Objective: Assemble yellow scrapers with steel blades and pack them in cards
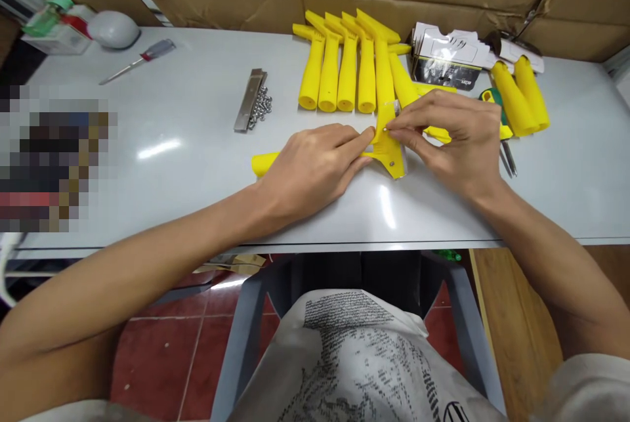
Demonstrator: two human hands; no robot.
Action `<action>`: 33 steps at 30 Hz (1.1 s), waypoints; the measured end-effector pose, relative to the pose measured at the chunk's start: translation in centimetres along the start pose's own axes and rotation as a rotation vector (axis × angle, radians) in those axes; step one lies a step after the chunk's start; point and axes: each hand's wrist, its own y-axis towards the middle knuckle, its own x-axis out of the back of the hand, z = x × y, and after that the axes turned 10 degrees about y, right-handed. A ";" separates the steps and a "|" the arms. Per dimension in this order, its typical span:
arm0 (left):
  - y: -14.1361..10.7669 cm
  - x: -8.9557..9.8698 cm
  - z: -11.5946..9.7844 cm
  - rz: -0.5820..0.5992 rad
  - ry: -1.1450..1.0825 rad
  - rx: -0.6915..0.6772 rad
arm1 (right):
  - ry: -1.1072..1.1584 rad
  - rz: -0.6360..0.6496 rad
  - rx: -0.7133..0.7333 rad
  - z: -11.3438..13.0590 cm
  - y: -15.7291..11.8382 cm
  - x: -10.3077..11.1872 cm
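Note:
A yellow plastic tool lies on the table near its front edge, its handle pointing left and its wide head to the right. My left hand is wrapped over the handle, fingers pressed near the head. A thin clear or metal strip shows along the head's right edge, and one screw sits in its lower part. My right hand pinches something tiny and pale, perhaps a screw, at the upper part of the head.
Several yellow tools stand in a row behind my hands. Metal blades and small screws lie left of them. A screwdriver is at the back left. Boxes and more yellow handles are at the back right.

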 end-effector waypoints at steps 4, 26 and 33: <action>0.1 0.1 -0.3 -0.038 0.014 -0.011 | -0.068 -0.027 0.175 0.0 -0.2 -0.3; 0.2 0.6 0.2 -0.097 0.039 -0.047 | 0.298 -0.086 -0.376 2.4 0.9 -0.2; 0.4 0.9 0.3 -0.122 0.103 -0.095 | 0.482 -0.190 -0.408 1.8 1.1 -0.4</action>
